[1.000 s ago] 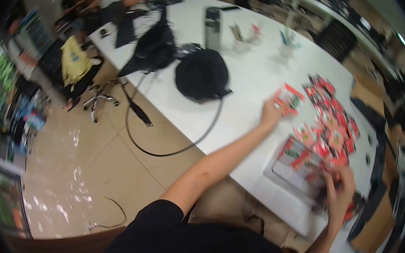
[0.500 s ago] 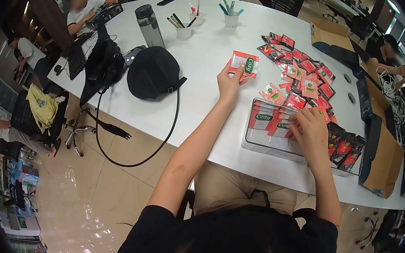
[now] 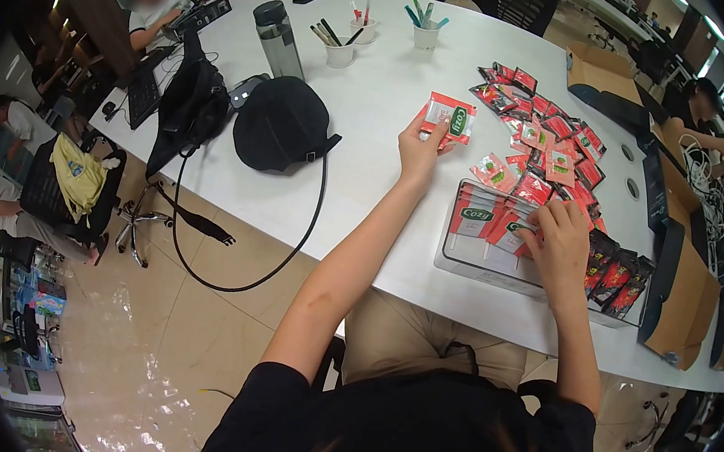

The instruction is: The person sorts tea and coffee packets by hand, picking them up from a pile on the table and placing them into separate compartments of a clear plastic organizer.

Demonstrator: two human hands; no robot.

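Note:
My left hand (image 3: pixel 420 151) grips red-and-white "Cozy" sachets (image 3: pixel 449 119) above the table, thumb across the front one. At the clear plastic box (image 3: pixel 482 262), my right hand (image 3: pixel 561 243) has its fingers bent over a "Cozy" sachet (image 3: pixel 514 232) standing inside. Beside that one, another row of red sachets (image 3: pixel 473 217) stands upright in the box's left part. Dark red-and-black sachets (image 3: pixel 617 272) fill its right part. Behind the box lies a loose pile of red and pink sachets (image 3: pixel 552 148).
On the white table (image 3: pixel 371 131) stand a grey bottle (image 3: pixel 279 42), cups of pens (image 3: pixel 339 52), a black cap (image 3: pixel 281 124) and a black bag (image 3: pixel 189 105). Opened cardboard boxes (image 3: pixel 684 301) line the right edge. Other people sit at the far left and right.
The whole view has shifted slightly. Both hands keep nearly the same places; the left still holds its sachets, and the sachet under my right hand leans a bit more.

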